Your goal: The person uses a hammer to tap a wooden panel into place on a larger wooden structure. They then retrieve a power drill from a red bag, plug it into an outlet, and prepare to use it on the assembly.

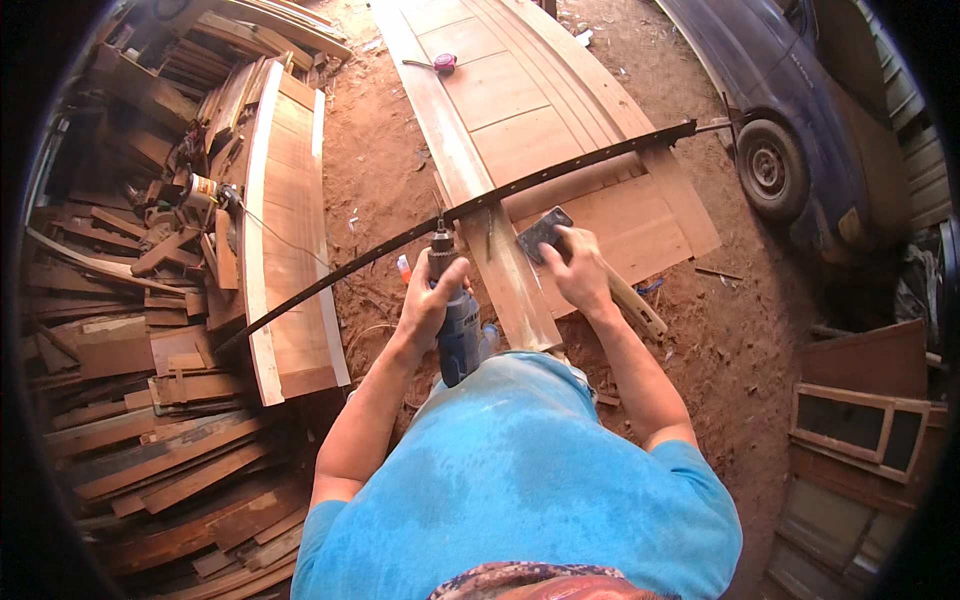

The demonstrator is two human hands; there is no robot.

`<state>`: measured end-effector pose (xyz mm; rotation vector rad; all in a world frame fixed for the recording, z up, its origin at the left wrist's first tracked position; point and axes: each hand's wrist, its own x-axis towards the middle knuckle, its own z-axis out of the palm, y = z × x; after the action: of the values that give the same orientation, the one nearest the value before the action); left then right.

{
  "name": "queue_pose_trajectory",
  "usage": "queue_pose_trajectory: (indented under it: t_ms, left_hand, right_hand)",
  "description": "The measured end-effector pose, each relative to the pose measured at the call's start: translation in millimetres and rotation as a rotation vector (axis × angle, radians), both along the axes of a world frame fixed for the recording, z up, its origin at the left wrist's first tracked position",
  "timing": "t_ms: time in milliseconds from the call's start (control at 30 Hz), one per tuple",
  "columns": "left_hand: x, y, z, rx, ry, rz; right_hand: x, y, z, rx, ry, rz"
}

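A blue and dark power drill (459,335) is in my left hand (437,298), its chuck pointing away from me. My fingers wrap round its front part. My right hand (580,268) grips a wooden-handled tool close to its dark, flat, hatchet-like head (543,233). The handle (636,306) slants down to the right beyond my wrist. Under both hands lies a panelled wooden door (500,90), whose near stile (520,295) runs toward my body. A long black bar clamp with holes (370,257) crosses the door just past my hands.
A pink and black tape measure (445,63) rests on the door. At left, another wooden panel (295,230) stands beside piled wood offcuts (115,345). A dark blue car (830,130) is at right, above framed panels (860,430). The ground is reddish dirt (375,130).
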<state>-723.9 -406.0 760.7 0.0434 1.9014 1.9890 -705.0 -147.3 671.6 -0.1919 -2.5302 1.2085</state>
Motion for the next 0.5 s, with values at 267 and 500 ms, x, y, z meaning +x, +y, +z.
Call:
queue_pose_trajectory:
  t_ms: [267, 500]
  left_hand:
    - [9, 13, -4, 0.033, -0.022, -0.008]
    - [6, 3, 0, -0.034, -0.014, -0.048]
  right_hand:
    - [-50, -82, 91, -0.967, -0.316, 0.582]
    - [-125, -73, -22, -0.771, -0.122, 0.192]
